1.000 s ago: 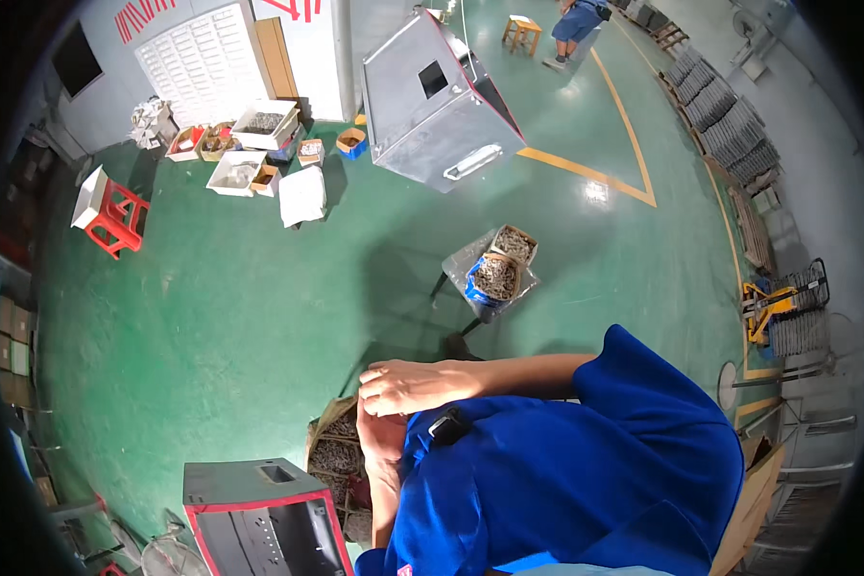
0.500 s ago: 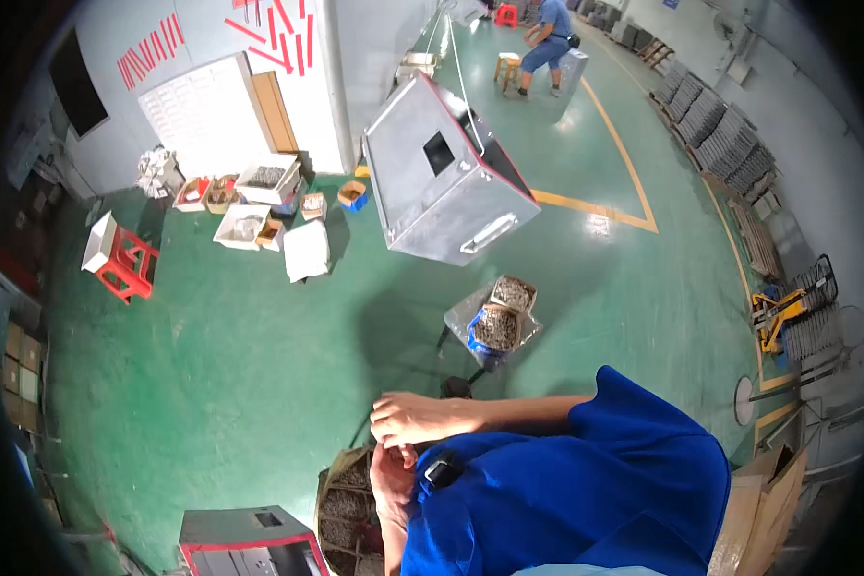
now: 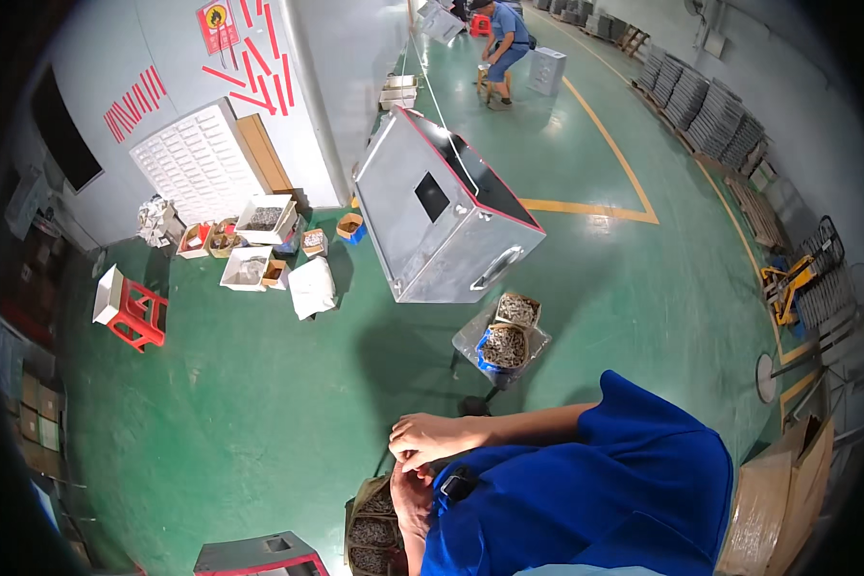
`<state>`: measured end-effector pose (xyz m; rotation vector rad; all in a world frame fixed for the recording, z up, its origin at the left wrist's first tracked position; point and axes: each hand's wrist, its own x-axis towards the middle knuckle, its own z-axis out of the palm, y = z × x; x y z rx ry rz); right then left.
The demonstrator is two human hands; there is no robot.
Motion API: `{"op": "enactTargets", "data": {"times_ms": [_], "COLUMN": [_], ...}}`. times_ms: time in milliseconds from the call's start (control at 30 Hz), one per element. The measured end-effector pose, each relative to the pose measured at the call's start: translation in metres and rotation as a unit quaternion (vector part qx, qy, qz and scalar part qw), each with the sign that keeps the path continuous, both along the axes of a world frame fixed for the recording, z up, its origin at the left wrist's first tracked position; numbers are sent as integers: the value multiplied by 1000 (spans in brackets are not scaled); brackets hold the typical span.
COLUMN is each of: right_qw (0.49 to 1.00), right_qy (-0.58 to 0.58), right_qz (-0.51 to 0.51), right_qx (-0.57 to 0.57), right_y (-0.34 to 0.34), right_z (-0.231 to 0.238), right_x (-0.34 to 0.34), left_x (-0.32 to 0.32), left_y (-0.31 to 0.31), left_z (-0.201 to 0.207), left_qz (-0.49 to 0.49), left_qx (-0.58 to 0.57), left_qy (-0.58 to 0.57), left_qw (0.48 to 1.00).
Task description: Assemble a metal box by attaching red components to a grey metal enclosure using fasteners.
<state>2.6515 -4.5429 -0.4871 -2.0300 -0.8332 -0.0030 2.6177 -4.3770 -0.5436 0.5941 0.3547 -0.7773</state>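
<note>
My right hand (image 3: 434,438) comes in from the right, its bent fingers meeting the fingers of my left hand (image 3: 412,497) just below it. Both hands are closed at the fingertips, and whatever lies between them is hidden or too small to name. Partly under my left hand stands a divided box (image 3: 374,531) filled with small metal-looking parts. Beyond my right hand, a small stool (image 3: 470,336) carries two containers of similar small parts (image 3: 504,347), one lined with blue.
A large grey metal box (image 3: 451,248) with red edging sits tilted ahead, a white cord running to it. Another red-edged grey box (image 3: 250,554) is at the lower left. A red stool (image 3: 144,315), bins (image 3: 247,269) and a pallet jack (image 3: 787,288) stand around; a person (image 3: 509,48) bends far off.
The view has shifted, so the surroundings sit lower in the picture. My hands stay together in much the same pose. The far person leans lower over a small stool.
</note>
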Motion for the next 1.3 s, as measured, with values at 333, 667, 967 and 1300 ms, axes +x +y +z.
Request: {"op": "enactTargets", "data": {"times_ms": [333, 667, 967, 1300], "right_qw": [995, 995, 993, 996], "right_qy": [91, 79, 72, 63], "right_qz": [-11, -43, -93, -55], "right_qx": [-36, -35, -31, -36], "right_y": [-19, -19, -41, -73], "right_z": [6, 12, 25, 35], "right_x": [-19, -38, -67, -73], "left_x": [-8, -30, -61, -68], "left_y": [-8, -19, -53, -85], "left_z": [4, 15, 54, 85], "left_qz": [-7, -14, 16, 0], "left_qx": [72, 33, 66, 221], "left_qy": [-10, -66, -55, -130], "left_qw": [997, 997, 996, 967]}}
